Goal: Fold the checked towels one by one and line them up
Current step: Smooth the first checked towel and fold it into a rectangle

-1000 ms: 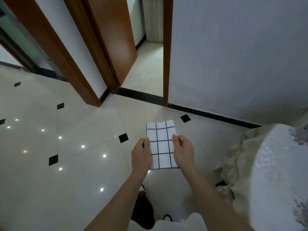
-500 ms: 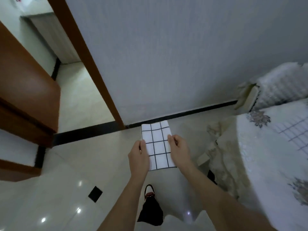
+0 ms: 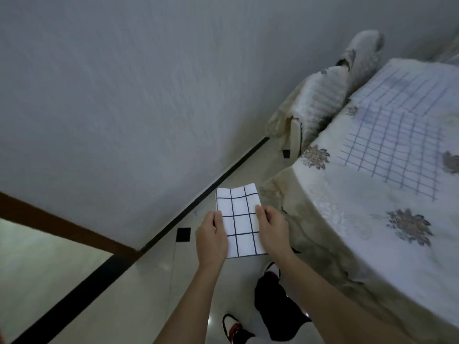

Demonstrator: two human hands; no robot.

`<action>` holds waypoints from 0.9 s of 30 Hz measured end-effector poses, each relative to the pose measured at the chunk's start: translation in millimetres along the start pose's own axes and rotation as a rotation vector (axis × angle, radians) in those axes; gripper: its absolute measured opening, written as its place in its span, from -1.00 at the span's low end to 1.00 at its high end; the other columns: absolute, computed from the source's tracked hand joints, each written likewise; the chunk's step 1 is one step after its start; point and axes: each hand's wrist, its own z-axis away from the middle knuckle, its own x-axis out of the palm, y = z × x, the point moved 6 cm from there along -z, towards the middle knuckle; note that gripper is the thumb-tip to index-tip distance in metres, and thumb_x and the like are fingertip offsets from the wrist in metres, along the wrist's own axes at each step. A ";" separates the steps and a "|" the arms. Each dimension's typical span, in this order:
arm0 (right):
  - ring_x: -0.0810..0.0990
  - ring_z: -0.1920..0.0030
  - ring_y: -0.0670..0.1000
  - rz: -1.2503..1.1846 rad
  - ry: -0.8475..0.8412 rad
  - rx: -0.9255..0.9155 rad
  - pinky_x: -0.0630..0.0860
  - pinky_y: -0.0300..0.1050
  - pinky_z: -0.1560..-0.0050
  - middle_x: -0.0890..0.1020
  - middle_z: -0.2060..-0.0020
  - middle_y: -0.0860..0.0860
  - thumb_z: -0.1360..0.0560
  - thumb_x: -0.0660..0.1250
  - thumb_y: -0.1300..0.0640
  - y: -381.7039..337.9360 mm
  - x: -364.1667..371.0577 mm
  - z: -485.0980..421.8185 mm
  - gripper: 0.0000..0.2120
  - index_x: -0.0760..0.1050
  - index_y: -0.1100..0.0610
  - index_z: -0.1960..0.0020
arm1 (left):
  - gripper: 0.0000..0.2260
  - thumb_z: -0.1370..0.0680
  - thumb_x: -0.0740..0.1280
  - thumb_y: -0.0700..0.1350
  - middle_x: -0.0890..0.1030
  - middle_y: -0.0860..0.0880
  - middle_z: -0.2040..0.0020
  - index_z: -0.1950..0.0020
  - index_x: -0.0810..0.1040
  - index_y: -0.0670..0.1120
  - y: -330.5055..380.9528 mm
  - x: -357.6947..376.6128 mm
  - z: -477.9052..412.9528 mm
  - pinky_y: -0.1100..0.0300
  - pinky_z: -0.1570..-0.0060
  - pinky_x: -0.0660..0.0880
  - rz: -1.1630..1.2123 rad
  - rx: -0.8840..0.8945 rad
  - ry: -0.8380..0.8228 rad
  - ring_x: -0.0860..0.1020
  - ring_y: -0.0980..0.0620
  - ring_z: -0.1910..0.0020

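Hands [image 3: 211,235] [image 3: 273,229] outstretched side by side, fingers [image 3: 218,220] pinching folded checked towel's [image 3: 239,219] opposite edges.

Dim, cool and even, with only soft shadows. Faint glint on the glossy floor [image 3: 149,281]. Smeared by motion across the surface [image 3: 347,219] at right; bent by wide-angle distortion toward the edges.

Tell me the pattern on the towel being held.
White with a black grid of squares, head view.
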 end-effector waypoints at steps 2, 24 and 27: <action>0.45 0.37 -0.12 -0.004 0.067 0.030 0.36 -0.15 0.32 0.52 0.40 -0.01 -0.65 0.21 -0.01 9.1 -19.4 -16.3 -0.63 0.40 0.11 0.29 | -0.67 -0.69 0.13 -0.01 0.57 -0.04 0.28 0.15 0.51 -0.15 14.1 27.8 -13.5 0.13 0.27 0.46 0.005 0.024 -0.072 0.54 0.02 0.28; 0.52 0.28 -0.09 -0.097 0.582 0.279 0.44 -0.08 0.25 0.58 0.32 -0.03 -0.65 0.20 -0.02 97.3 -225.2 -153.8 -0.72 0.46 0.06 0.19 | -0.73 -0.70 0.16 -0.07 0.52 -0.07 0.30 0.17 0.43 -0.11 162.3 314.3 -68.6 0.31 0.38 0.34 -0.117 0.280 -0.607 0.42 0.21 0.38; 0.55 0.23 -0.09 -0.113 0.600 0.324 0.48 -0.05 0.18 0.60 0.27 -0.05 -0.65 0.20 -0.03 106.0 -227.7 -159.6 -0.77 0.49 0.06 0.10 | -0.74 -0.69 0.16 -0.05 0.49 -0.01 0.33 0.17 0.43 -0.08 163.9 329.4 -72.6 0.30 0.39 0.33 -0.126 0.290 -0.648 0.40 0.19 0.38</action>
